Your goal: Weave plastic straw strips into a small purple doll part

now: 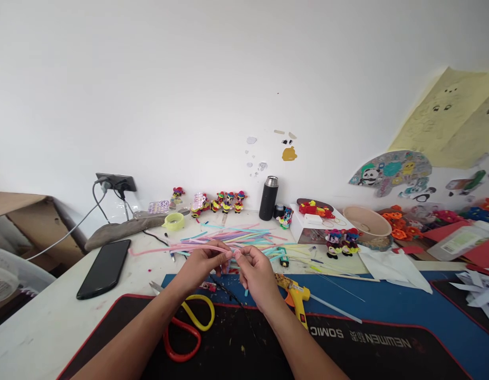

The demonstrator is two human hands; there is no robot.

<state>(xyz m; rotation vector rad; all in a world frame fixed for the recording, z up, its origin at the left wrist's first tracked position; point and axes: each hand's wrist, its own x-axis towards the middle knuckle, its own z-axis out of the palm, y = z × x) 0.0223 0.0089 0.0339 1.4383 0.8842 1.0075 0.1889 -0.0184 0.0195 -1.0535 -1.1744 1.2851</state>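
Between my two hands is a pink pipe cleaner [161, 249], its long free end stretching out to the left. My left hand [208, 264] pinches it between thumb and fingers. Close beside it, my right hand [255, 270] also pinches, thumb and fingertips almost touching the left ones. The exact part under the fingertips is hidden. Behind the hands lies a pile of pastel pipe cleaners [244, 235]. Below my left wrist are scissors [182, 340] with a red and a yellow handle. Right of my right hand rests a yellow glue gun [300, 301] with a glue stick [335, 307] in it.
A phone [104, 269] lies at left, near a roll of tape [174, 221]. Against the wall stand small figures [228, 202] and a black flask [269, 198]. To the right are a white box [313, 227], a round bowl [366, 220] and tissues [394, 266].
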